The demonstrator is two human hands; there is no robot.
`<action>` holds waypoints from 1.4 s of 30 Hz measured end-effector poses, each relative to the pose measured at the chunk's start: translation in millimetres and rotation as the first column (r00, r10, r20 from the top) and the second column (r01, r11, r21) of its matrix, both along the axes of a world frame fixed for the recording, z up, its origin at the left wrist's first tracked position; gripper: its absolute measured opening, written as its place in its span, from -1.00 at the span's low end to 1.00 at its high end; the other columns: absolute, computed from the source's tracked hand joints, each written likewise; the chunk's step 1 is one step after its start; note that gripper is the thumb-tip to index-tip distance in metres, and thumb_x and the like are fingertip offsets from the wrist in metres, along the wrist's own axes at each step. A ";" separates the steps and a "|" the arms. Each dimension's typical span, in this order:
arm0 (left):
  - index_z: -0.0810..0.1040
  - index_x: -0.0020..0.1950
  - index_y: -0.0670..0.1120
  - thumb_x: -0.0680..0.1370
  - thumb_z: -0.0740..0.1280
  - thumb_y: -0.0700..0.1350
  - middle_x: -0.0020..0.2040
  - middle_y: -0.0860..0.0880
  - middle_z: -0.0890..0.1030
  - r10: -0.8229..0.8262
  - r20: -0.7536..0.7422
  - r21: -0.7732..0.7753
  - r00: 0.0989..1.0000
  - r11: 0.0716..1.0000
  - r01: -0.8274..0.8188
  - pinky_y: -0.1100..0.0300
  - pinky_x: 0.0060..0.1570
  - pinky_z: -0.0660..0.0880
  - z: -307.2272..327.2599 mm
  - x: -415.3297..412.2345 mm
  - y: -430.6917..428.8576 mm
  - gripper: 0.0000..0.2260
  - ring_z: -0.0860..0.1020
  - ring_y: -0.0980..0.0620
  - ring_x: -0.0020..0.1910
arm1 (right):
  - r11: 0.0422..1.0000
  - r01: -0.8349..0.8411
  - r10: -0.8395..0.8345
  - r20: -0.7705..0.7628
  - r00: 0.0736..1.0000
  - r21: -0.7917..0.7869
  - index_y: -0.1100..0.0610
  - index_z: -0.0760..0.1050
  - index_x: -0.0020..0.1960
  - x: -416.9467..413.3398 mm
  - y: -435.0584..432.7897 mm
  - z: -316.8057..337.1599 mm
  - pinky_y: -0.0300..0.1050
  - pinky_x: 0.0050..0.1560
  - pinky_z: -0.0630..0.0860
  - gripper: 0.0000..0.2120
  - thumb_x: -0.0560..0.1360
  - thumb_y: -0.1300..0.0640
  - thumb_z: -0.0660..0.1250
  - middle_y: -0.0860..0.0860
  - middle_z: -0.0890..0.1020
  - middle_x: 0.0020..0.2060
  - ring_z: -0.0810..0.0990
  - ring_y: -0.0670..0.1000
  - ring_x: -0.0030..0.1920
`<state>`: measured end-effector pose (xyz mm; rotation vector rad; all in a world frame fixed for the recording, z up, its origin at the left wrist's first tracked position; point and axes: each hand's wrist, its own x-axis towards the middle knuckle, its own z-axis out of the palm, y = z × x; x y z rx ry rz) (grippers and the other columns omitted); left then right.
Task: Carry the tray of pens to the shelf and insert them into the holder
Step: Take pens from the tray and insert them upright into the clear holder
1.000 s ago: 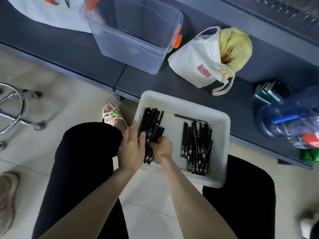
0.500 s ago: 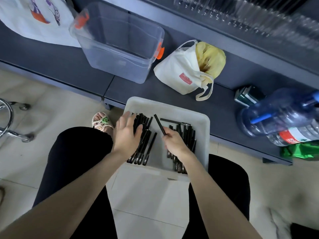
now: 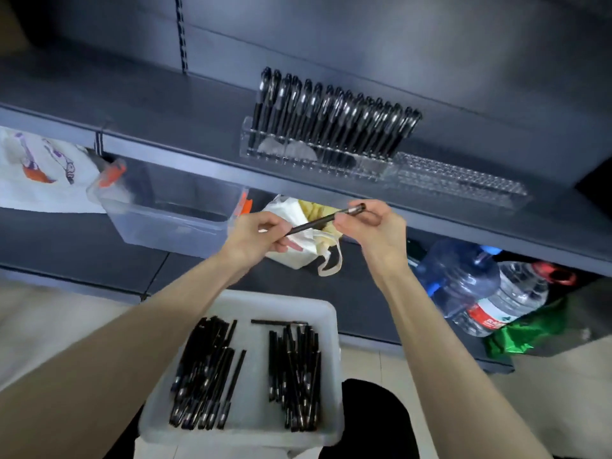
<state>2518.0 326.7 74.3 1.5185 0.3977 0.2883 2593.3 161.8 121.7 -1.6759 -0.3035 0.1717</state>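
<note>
A white tray [image 3: 258,429] rests on my lap with two heaps of black pens, one on its left [image 3: 205,376] and one on its right [image 3: 298,372]. Above it both hands hold one black pen [image 3: 318,221] level in the air. My left hand [image 3: 255,236] pinches the pen's left tip; my right hand [image 3: 374,226] grips its silver-banded right end. On the upper shelf stands a clear plastic holder [image 3: 460,182]; its left half carries a row of several upright black pens [image 3: 331,117], its right half shows bare holes.
The dark shelf edge [image 3: 198,160] runs just beyond my hands. Below it sit a clear bin with orange clips [image 3: 165,207], a white tote bag [image 3: 298,246], a printed cloth bag [image 3: 43,170], large water bottles [image 3: 480,289] and a green bag [image 3: 526,332].
Both hands left the tray and rose toward the shelf; a single pen came up with them and is now held at both ends. The view tilted up, showing the holder.
</note>
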 end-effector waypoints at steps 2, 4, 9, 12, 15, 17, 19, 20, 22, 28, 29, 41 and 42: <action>0.53 -0.20 -0.14 0.57 0.28 -0.23 -0.19 -0.15 0.54 -0.022 0.022 0.006 1.000 1.000 0.021 0.32 -0.34 0.56 14.4 17.1 -8.2 -0.86 0.60 0.11 -0.36 | 0.995 0.089 -0.092 0.075 0.993 0.044 0.11 0.47 -0.05 12.6 3.3 18.1 -0.07 -0.05 0.58 -0.73 0.37 0.37 0.45 0.09 0.63 -0.32 0.62 0.06 -0.28; 0.54 -0.10 -0.09 0.58 0.28 -0.15 -0.07 -0.11 0.56 0.024 0.020 0.103 1.000 0.994 -0.025 0.27 -0.25 0.54 24.3 34.3 -11.6 -0.92 0.59 0.04 -0.14 | 0.986 0.168 -0.169 0.201 0.965 0.024 0.00 0.40 -0.04 27.7 5.3 35.3 0.00 0.02 0.58 -0.68 0.39 0.30 0.46 0.06 0.63 -0.34 0.65 0.12 -0.24; 0.27 0.39 -0.16 0.50 0.39 0.00 0.33 -0.10 0.27 0.345 0.063 0.426 0.937 0.839 -0.338 0.21 0.17 0.30 37.6 69.0 10.1 -0.44 0.36 0.03 0.18 | 0.935 0.350 -0.283 0.472 0.835 -0.058 0.03 0.38 0.06 68.5 -0.1 76.2 -0.04 0.02 0.51 -0.71 0.44 0.21 0.43 0.02 0.61 -0.35 0.60 0.12 -0.17; 0.09 0.49 -0.23 0.42 0.47 0.00 0.45 -0.18 0.11 0.441 0.104 0.518 0.892 0.741 -0.427 0.10 0.36 0.20 37.2 87.9 28.2 -0.19 0.17 -0.13 0.42 | 0.903 0.419 -0.296 0.571 0.766 -0.093 0.12 0.45 0.14 91.1 -1.2 87.9 -0.15 -0.02 0.47 -0.72 0.47 0.22 0.40 0.00 0.59 -0.31 0.56 0.05 -0.21; -0.05 0.53 -0.21 0.39 0.50 0.01 0.51 -0.17 0.01 0.478 0.085 0.522 0.874 0.726 -0.448 0.01 0.43 0.16 33.4 104.5 45.0 -0.06 0.08 -0.14 0.48 | 0.884 0.452 -0.281 0.638 0.717 -0.119 0.16 0.47 0.18 107.7 1.7 93.0 -0.11 -0.04 0.49 -0.72 0.49 0.24 0.37 0.02 0.59 -0.27 0.56 0.05 -0.22; -0.10 0.54 -0.18 0.38 0.51 0.02 0.53 -0.13 0.00 0.484 0.067 0.501 0.873 0.740 -0.449 -0.02 0.42 0.20 29.5 113.2 54.4 -0.02 0.11 -0.12 0.48 | 0.879 0.461 -0.280 0.655 0.702 -0.119 0.18 0.47 0.17 117.1 5.1 93.7 -0.08 -0.04 0.51 -0.74 0.49 0.24 0.37 0.01 0.58 -0.26 0.57 0.07 -0.21; -0.12 0.54 -0.14 0.37 0.51 0.04 0.53 -0.11 0.04 0.489 0.049 0.485 0.871 0.750 -0.449 -0.05 0.39 0.24 24.9 119.8 61.5 0.00 0.16 -0.12 0.47 | 0.881 0.458 -0.277 0.656 0.702 -0.119 0.19 0.46 0.17 126.0 8.4 92.4 -0.05 -0.03 0.52 -0.74 0.49 0.25 0.36 0.00 0.57 -0.27 0.59 0.09 -0.19; -0.12 0.54 -0.13 0.37 0.51 0.06 0.53 -0.12 0.08 0.495 0.044 0.484 0.868 0.749 -0.452 -0.06 0.39 0.25 22.1 122.2 63.9 0.00 0.18 -0.13 0.47 | 0.883 0.451 -0.266 0.657 0.705 -0.127 0.19 0.46 0.17 129.6 10.3 91.0 -0.04 -0.03 0.53 -0.74 0.49 0.25 0.36 0.00 0.56 -0.28 0.59 0.10 -0.19; -0.08 0.54 -0.14 0.36 0.50 0.09 0.51 -0.14 0.17 0.515 0.054 0.498 0.856 0.729 -0.470 -0.05 0.41 0.22 16.0 125.7 66.5 -0.01 0.20 -0.13 0.46 | 0.884 0.441 -0.241 0.657 0.714 -0.155 0.19 0.46 0.18 135.0 13.9 87.1 -0.02 -0.01 0.53 -0.73 0.49 0.25 0.37 0.00 0.56 -0.28 0.59 0.10 -0.19; 0.03 0.52 -0.16 0.35 0.50 0.10 0.47 -0.13 0.28 0.536 0.108 0.507 0.837 0.695 -0.510 -0.03 0.43 0.19 7.0 130.0 69.3 -0.06 0.24 -0.11 0.45 | 0.862 0.404 -0.121 0.650 0.750 -0.306 0.10 0.47 0.29 137.6 22.8 76.8 -0.10 0.15 0.45 -0.68 0.54 0.21 0.30 0.14 0.66 -0.04 0.58 0.12 0.04; 0.03 0.52 -0.16 0.35 0.50 0.10 0.46 -0.13 0.29 0.535 0.114 0.505 0.837 0.694 -0.513 -0.02 0.43 0.20 6.2 130.4 70.0 -0.07 0.25 -0.11 0.44 | 0.845 0.405 -0.086 0.659 0.747 -0.349 0.09 0.46 0.32 137.8 24.7 76.0 -0.10 0.17 0.42 -0.67 0.56 0.20 0.27 0.15 0.66 -0.01 0.56 0.14 0.07; 0.06 0.51 -0.18 0.36 0.50 0.08 0.43 -0.15 0.32 0.527 0.125 0.509 0.841 0.694 -0.510 0.00 0.42 0.18 5.8 128.2 68.2 -0.10 0.26 -0.13 0.43 | 0.780 0.413 -0.010 0.651 0.759 -0.470 0.15 0.43 0.24 139.7 34.0 64.2 0.12 -0.01 0.53 -0.75 0.57 0.25 0.22 0.21 0.61 -0.11 0.56 0.25 -0.08; 0.05 0.51 -0.18 0.37 0.50 0.08 0.44 -0.15 0.32 0.525 0.120 0.512 0.843 0.694 -0.506 0.00 0.42 0.18 6.1 127.6 68.1 -0.09 0.25 -0.13 0.43 | 0.778 0.412 -0.009 0.646 0.763 -0.475 0.15 0.42 0.26 138.5 34.4 64.1 0.11 0.01 0.53 -0.73 0.57 0.24 0.21 0.22 0.61 -0.09 0.56 0.25 -0.06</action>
